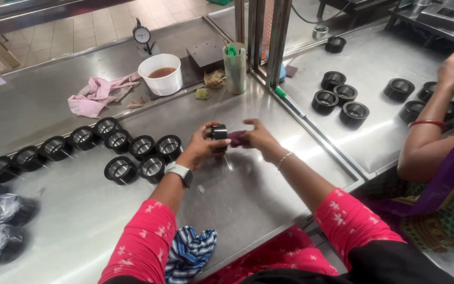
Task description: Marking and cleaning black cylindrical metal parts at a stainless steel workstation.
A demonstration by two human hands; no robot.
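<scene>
Steel surface spreads under my arms, a striped cloth at its near edge. My left hand is clenched around a black metal ring, held above the surface, while my right hand pinches a dark maroon pad against it. Left of my hands sit more black rings; farther back, a white bowl of brownish liquid. If the ring is oily, I judge it could slip from my fingers and knock the others.
</scene>
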